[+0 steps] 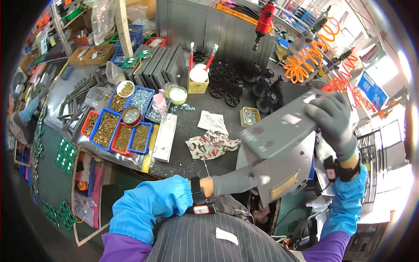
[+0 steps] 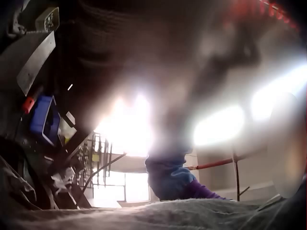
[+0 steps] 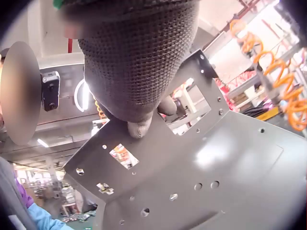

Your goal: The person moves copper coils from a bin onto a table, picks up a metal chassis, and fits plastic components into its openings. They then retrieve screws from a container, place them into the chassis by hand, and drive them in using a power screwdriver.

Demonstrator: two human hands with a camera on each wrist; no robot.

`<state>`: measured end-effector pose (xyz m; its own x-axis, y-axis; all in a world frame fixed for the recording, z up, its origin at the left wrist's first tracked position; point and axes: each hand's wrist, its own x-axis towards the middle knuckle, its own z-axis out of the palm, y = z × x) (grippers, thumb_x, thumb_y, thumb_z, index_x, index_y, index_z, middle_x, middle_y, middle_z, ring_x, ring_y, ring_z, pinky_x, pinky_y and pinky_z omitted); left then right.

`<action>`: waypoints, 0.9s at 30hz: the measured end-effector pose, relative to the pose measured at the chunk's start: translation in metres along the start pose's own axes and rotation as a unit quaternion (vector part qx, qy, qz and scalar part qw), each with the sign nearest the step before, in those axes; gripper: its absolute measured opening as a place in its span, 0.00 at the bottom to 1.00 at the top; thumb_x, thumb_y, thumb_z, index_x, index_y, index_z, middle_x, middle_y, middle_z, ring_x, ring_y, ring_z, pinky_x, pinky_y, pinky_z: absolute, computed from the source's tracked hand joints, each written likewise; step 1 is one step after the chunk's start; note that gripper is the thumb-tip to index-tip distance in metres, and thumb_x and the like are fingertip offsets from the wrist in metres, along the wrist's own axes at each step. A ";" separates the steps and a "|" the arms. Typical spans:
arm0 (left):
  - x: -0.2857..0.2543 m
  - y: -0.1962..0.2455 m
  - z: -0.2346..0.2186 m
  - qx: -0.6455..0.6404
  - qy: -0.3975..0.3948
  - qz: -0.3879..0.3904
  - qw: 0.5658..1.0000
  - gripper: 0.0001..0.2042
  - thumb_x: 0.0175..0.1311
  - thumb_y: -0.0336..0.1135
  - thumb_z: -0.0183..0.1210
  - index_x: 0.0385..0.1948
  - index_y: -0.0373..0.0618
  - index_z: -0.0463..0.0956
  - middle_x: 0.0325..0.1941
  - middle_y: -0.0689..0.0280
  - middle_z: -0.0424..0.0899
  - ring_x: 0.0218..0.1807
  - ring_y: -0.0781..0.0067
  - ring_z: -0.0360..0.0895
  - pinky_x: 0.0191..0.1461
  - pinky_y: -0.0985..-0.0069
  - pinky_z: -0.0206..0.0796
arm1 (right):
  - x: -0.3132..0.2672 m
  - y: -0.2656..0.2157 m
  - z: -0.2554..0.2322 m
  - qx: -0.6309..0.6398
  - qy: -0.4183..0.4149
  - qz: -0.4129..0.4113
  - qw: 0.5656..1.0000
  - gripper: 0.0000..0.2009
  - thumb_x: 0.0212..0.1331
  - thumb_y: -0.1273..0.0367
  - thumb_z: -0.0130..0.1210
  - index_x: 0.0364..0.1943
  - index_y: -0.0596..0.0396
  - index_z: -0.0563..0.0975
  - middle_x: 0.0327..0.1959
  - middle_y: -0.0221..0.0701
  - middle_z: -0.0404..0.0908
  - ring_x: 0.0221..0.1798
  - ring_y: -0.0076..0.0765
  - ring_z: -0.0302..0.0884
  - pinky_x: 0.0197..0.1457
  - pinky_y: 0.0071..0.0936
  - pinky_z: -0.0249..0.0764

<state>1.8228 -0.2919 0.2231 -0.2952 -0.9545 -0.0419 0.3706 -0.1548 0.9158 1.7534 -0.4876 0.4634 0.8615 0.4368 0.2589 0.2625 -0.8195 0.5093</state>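
A grey bent sheet-metal cover [image 1: 283,126] with holes and cut-outs is held up at the right, over the table's front edge. My gloved right hand [image 1: 331,120] grips its upper right edge. In the right wrist view, pale glove fingertips [image 3: 139,128] press on the cover's flat flange beside a rectangular cut-out. My gloved left hand [image 1: 238,180] reaches to the cover's lower left edge and overlaps it, with a pale fingertip in front of the metal. Blur hides the left fingers in both views, so I cannot tell whether they grip it.
Blue and red bins [image 1: 104,129] of small fasteners stand at the left of the dark table [image 1: 183,126]. A patterned cloth [image 1: 211,145] and a small box of screws [image 1: 250,116] lie near the cover. A red power driver [image 1: 265,19] hangs above, beside orange coiled hoses [image 1: 301,65].
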 end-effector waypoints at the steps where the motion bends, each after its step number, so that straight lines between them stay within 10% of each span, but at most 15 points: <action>1: -0.003 -0.007 0.001 -0.088 0.025 -0.032 0.995 0.29 0.72 0.40 0.59 0.70 0.36 0.63 0.68 0.56 0.73 0.67 0.66 0.72 0.71 0.69 0.65 | 0.014 -0.001 0.013 0.018 0.019 -0.023 0.999 0.11 0.47 0.68 0.58 0.38 0.48 0.79 0.36 0.26 0.81 0.44 0.38 0.82 0.47 0.37 0.74; 2: -0.015 0.002 0.008 -0.005 0.102 0.052 0.993 0.24 0.72 0.40 0.59 0.65 0.36 0.69 0.62 0.60 0.78 0.63 0.69 0.75 0.67 0.71 0.68 | 0.026 -0.002 0.027 0.047 0.036 -0.043 0.997 0.11 0.47 0.68 0.58 0.38 0.48 0.79 0.37 0.26 0.81 0.44 0.37 0.82 0.48 0.36 0.74; 9: -0.028 -0.047 -0.025 -0.110 0.244 -0.048 0.962 0.13 0.69 0.33 0.60 0.51 0.38 0.80 0.52 0.65 0.83 0.48 0.78 0.78 0.54 0.76 0.69 | 0.106 -0.044 0.126 0.196 0.193 -0.104 0.956 0.16 0.56 0.68 0.56 0.51 0.41 0.79 0.52 0.24 0.81 0.56 0.34 0.79 0.58 0.37 0.74; 15: -0.045 -0.092 -0.047 -0.354 0.262 0.106 0.892 0.16 0.67 0.24 0.57 0.56 0.37 0.73 0.51 0.61 0.82 0.56 0.56 0.82 0.66 0.43 0.75 | 0.049 -0.019 0.101 0.284 0.154 -0.043 0.945 0.18 0.50 0.69 0.65 0.47 0.48 0.80 0.51 0.30 0.81 0.53 0.43 0.80 0.54 0.41 0.75; 21: -0.060 -0.129 -0.075 -0.370 0.296 0.111 0.874 0.18 0.69 0.24 0.55 0.59 0.34 0.69 0.54 0.57 0.79 0.59 0.54 0.79 0.65 0.44 0.76 | -0.056 0.000 0.118 0.354 0.085 0.139 0.921 0.10 0.55 0.73 0.63 0.42 0.56 0.82 0.46 0.38 0.83 0.47 0.47 0.82 0.50 0.36 0.77; 27: -0.068 -0.166 -0.099 -0.363 0.320 0.068 0.873 0.21 0.69 0.24 0.53 0.63 0.31 0.66 0.62 0.49 0.76 0.63 0.49 0.77 0.65 0.46 0.75 | -0.128 -0.027 0.152 0.495 0.026 0.425 0.757 0.08 0.58 0.77 0.59 0.42 0.62 0.81 0.46 0.34 0.83 0.47 0.27 0.80 0.49 0.24 0.74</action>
<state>1.8688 -0.2268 0.0340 0.2604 -0.8878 -0.3796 0.8924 0.0712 0.4457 1.7022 -0.5771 0.2920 0.8903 -0.4124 0.1930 -0.1586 -0.6782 -0.7176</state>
